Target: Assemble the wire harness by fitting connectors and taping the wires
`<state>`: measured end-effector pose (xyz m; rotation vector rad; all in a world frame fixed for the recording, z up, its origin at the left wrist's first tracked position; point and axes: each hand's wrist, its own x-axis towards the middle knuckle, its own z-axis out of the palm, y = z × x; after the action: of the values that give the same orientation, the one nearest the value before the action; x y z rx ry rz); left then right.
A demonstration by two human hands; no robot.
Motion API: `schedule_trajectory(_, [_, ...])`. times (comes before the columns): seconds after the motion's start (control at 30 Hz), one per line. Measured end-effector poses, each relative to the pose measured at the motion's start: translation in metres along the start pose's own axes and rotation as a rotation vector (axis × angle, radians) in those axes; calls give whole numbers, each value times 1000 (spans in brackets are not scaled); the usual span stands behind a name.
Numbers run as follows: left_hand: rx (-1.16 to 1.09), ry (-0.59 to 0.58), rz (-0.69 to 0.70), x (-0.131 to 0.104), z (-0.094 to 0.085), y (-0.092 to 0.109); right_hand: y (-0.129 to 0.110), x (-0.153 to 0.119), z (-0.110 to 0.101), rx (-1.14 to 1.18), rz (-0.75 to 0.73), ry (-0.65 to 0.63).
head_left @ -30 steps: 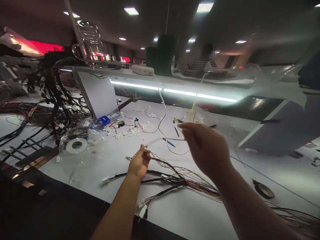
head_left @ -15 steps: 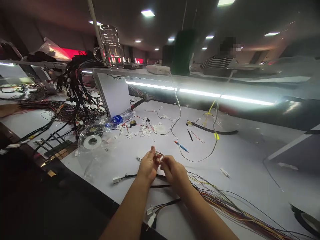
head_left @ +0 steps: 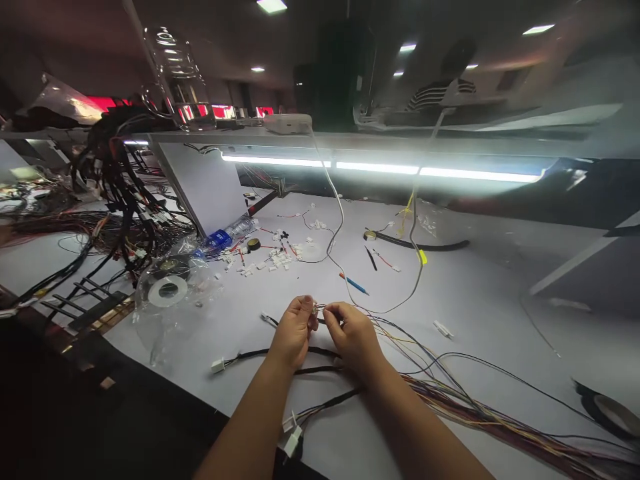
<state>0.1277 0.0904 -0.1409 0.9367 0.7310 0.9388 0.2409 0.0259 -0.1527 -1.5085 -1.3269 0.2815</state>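
My left hand [head_left: 294,332] is closed, its thumb and fingers pinching the ends of some thin wires [head_left: 320,307]. Close to its right, my right hand [head_left: 353,333] pinches the same wires between thumb and forefinger. What sits between the fingertips is too small to make out. Black-sleeved cables run beneath both hands, one ending in a white connector [head_left: 218,365] at the left. Nearer the front edge lie more white connectors [head_left: 293,441]. A bundle of coloured wires [head_left: 480,415] stretches from under my right forearm to the lower right.
Small white connectors [head_left: 280,257], a blue-labelled bottle [head_left: 219,240] and a bagged white roll [head_left: 167,291] lie beyond my hands. A blue pen [head_left: 355,284] lies near a looping white cable [head_left: 341,220]. Black tape [head_left: 607,410] is at right. A person in stripes [head_left: 440,95] is behind.
The view has shifted, so the table items appear further left and slightly higher. My hands stay pinched together, with thin wires now showing between them. A dark wire arches higher at the right.
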Motion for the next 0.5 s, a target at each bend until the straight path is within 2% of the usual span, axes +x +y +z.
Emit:
schedule_trajectory(0.17, [45,-22,38,-1,0,0,-2,0,-2,-73,-32,14])
schedule_trajectory(0.33, [45,-16,47,-1,-1,-3,-3,-2,-2,-200,-207,47])
schedule_trajectory(0.5, [55,-12,34,0,-1,-8,-2,-4,3,-291,-265,37])
